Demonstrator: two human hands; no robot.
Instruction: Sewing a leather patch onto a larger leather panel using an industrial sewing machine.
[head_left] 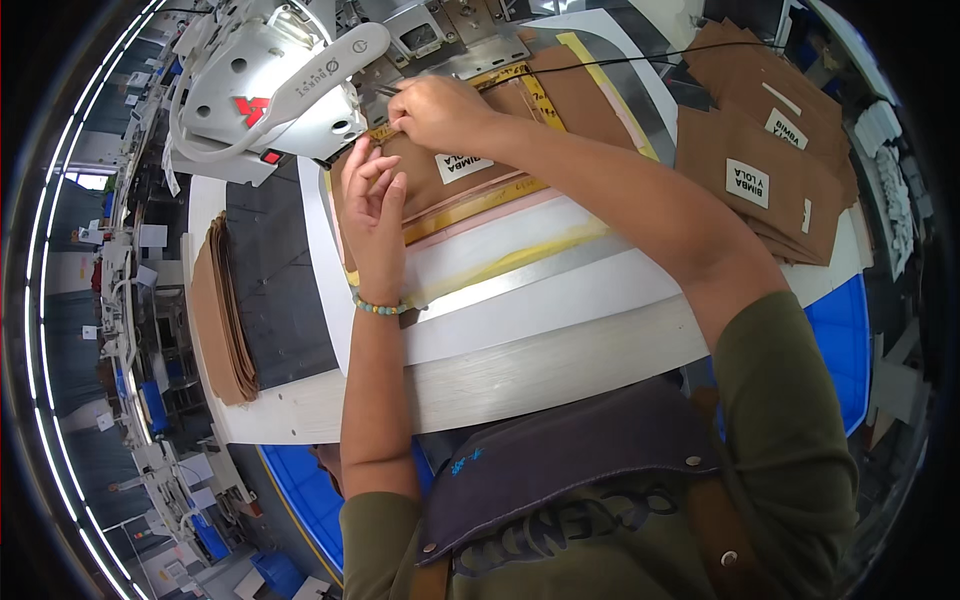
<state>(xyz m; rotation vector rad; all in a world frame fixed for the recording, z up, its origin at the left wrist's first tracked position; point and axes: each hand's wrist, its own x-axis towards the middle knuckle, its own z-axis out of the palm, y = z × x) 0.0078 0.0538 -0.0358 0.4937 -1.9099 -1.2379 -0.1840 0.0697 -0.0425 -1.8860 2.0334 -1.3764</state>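
Note:
A brown fabric panel with a white label lies in a flat template with yellow-taped edges, partly under the head of a white sewing machine. My right hand reaches across it to the machine's needle area, fingers pinched together. A thin dark tip shows beside those fingers, too small to name. Just nearer, my left hand is raised over the panel's left edge, palm turned sideways. Its fingers are loosely bent and apart, with nothing visible in them. The machine head and my right hand hide the needle.
Stacked brown panels with white labels lie at the right of the table. Another brown stack stands at the left edge. A black cable runs across the back. Blue bins sit below the table's near edge.

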